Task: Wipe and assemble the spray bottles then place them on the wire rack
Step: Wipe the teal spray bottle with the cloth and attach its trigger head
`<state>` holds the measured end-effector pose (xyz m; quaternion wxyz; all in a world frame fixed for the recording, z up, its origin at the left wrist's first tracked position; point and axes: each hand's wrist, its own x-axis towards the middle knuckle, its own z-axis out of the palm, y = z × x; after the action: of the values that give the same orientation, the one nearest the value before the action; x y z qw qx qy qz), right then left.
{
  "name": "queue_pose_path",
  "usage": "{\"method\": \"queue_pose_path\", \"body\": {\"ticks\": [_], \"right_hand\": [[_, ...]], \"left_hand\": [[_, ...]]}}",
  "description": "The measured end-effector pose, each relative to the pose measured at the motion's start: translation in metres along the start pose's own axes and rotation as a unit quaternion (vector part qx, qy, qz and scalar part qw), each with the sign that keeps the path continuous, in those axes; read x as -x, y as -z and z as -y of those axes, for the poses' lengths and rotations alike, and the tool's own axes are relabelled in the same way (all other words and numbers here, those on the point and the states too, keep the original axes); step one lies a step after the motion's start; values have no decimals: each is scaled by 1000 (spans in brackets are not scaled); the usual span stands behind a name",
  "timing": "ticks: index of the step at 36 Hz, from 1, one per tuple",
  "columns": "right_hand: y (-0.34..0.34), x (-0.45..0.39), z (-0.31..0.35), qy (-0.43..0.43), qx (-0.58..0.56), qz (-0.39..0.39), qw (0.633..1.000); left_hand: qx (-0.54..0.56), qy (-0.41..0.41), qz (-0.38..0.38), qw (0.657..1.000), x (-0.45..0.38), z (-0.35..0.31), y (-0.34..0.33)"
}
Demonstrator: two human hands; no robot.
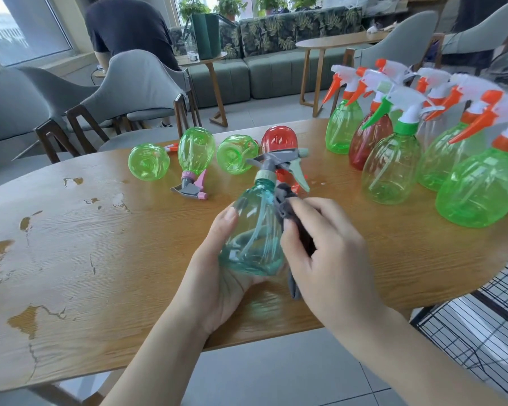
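My left hand point(217, 273) grips a pale teal spray bottle point(252, 227) from below, its grey trigger head point(279, 162) screwed on and pointing away from me. My right hand point(329, 256) holds a dark grey cloth point(288, 206) against the bottle's right side. Behind them, several bottles lie on the wooden table point(100, 244): two green ones point(148, 162) point(236, 153), a green one with a pink and grey head point(194, 153) and a red one point(279, 139). Several assembled bottles point(390, 168) stand at the right.
A black wire rack point(487, 326) stands low beside the table's right end. The tabletop has worn patches on the left. Grey chairs point(135, 83), a sofa and small tables fill the room behind, where a person sits with their back turned.
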<state>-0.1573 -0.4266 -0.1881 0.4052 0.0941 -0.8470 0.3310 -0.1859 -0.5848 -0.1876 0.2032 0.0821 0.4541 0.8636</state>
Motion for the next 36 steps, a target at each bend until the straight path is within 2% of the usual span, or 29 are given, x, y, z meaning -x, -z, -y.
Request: {"method": "queue_pose_path", "body": {"ticks": [5, 8, 11, 15, 18, 22, 24, 28, 32, 36], "right_hand": [[-1, 2, 1, 13, -14, -3, 1000], [1, -5, -6, -13, -21, -8, 1000], [0, -4, -7, -22, -39, -11, 999], [-5, 10, 1, 40, -64, -17, 997], [-7, 19, 6, 106, -82, -11, 991], [-8, 22, 7, 205, -59, -13, 977], [-10, 21, 3, 221, -47, -21, 974], [-8, 15, -4, 180, -77, -28, 980], [-9, 4, -11, 74, -131, -38, 988], [-7, -4, -15, -10, -169, -48, 984]], "left_hand": [[1, -10, -2, 1000, 0, 0, 2], [-22, -3, 18, 1000, 0, 3, 4], [-17, 2, 1, 1000, 0, 2, 2], [2, -7, -15, 1000, 0, -2, 0], [60, -11, -12, 998, -1, -3, 2], [108, 0, -2, 994, 1, -3, 3], [99, -9, 7, 995, 1, -3, 2], [100, -16, 24, 995, 2, -6, 1], [92, 13, 39, 995, 1, -7, 4], [96, 40, 89, 991, 2, -6, 3]]}}
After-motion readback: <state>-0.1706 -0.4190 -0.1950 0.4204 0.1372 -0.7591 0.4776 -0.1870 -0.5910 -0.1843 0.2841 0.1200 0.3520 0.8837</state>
